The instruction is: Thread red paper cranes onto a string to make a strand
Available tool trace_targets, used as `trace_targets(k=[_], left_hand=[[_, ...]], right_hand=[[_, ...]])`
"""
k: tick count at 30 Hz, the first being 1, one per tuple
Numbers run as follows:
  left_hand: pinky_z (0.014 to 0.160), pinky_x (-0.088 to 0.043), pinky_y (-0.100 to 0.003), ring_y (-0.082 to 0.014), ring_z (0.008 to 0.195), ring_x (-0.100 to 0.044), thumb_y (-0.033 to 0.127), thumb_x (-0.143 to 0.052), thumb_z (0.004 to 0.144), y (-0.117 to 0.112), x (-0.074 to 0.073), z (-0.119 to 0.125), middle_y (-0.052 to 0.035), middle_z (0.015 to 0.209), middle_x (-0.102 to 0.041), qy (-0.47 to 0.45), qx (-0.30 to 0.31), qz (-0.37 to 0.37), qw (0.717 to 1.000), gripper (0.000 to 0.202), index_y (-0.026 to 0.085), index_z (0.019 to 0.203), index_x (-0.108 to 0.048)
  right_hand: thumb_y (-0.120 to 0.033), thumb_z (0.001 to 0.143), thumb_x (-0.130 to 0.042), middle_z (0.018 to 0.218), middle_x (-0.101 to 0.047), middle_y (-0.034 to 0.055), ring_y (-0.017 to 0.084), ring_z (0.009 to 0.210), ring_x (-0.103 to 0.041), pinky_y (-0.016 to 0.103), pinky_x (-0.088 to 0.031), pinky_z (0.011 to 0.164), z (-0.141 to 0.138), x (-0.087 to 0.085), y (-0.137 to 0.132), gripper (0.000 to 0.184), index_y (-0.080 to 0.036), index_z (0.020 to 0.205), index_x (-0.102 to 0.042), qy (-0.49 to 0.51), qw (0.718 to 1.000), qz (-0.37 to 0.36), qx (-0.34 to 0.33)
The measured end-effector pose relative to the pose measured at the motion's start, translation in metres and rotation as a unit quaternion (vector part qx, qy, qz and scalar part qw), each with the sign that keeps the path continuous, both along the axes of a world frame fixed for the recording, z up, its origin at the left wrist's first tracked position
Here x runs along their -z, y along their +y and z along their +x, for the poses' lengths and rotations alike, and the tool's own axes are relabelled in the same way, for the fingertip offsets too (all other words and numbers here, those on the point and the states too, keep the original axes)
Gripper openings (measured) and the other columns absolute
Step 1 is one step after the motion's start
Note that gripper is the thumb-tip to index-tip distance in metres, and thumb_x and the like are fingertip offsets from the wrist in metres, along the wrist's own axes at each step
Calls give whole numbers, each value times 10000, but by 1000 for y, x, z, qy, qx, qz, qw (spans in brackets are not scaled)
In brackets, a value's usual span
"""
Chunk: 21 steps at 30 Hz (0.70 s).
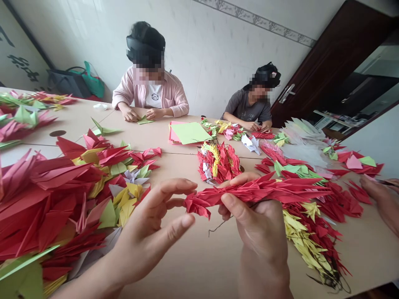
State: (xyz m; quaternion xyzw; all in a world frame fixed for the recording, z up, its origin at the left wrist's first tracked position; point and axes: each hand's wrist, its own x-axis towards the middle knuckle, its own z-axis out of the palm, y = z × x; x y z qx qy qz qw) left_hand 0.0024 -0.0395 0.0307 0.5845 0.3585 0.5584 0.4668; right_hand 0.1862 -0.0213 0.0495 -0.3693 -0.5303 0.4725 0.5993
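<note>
A string of red folded paper cranes (271, 189) is held level above the table, with a thin dark thread (216, 228) dangling under it. My right hand (260, 226) grips its middle between thumb and fingers. At the string's left end, my left hand (156, 228) has its thumb and fingers spread apart, fingertips close to the end crane; whether they touch it I cannot tell. Left of that hand lies a big heap of loose red, yellow and green paper cranes (59, 187). Below and right of my right hand lie yellow and red crane strings (304, 236) with dark thread ends.
Across the table (187, 265), a person in a pink shirt (176, 89) folds green paper beside a stack of coloured sheets (191, 133). Another person in grey (240, 106) handles red pieces. At right, somebody else's hand (380, 199) reaches in near clear plastic bags (307, 141).
</note>
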Motion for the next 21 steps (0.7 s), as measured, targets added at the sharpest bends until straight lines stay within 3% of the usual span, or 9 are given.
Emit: trace_targets(k=[3,7,12,16,21], left_hand=[[973,-502,-298,-220,1164,-579,167,-792,744,-4,8,2,-22,1230,-639,72,-50,86,992,539,373,1209,-612],[952,-491,-269,-170,1066,-598,88,-702,810,-4,14,3,8,1106,-660,90,-73,118,986,502,393,1195,-599],[822,-531,-191,-122,938,-626,166,-634,894,-3,2,1,28,1026,-656,13,-3,10,1000,274,364,1084,-636],[719,-525,-133,-82,813,-615,238,-609,924,-1,-6,0,32,922,-648,-82,52,-77,992,140,320,1028,-653],[740,-562,-180,-102,811,-625,275,-614,919,2,-6,0,18,894,-647,-175,108,-148,967,123,284,1036,-650]], right_hand=[[-232,791,-769,800,-697,-22,94,526,-653,184,-562,483,0,1,-2,225,-221,928,-590,2,1000,-13,-4],[-209,809,-752,817,-695,-36,87,552,-652,181,-567,513,-1,1,-3,195,-237,924,-597,2,1000,-6,-17],[-178,814,-736,795,-691,-43,80,578,-640,171,-551,539,-4,-1,-2,174,-247,909,-607,4,1000,30,-4],[-166,825,-719,749,-677,-48,85,581,-642,175,-537,538,-7,0,-4,168,-256,914,-610,13,999,34,-3],[-158,815,-715,872,-686,-35,82,582,-613,207,-525,538,-11,1,-7,177,-260,922,-618,-13,996,69,47]])
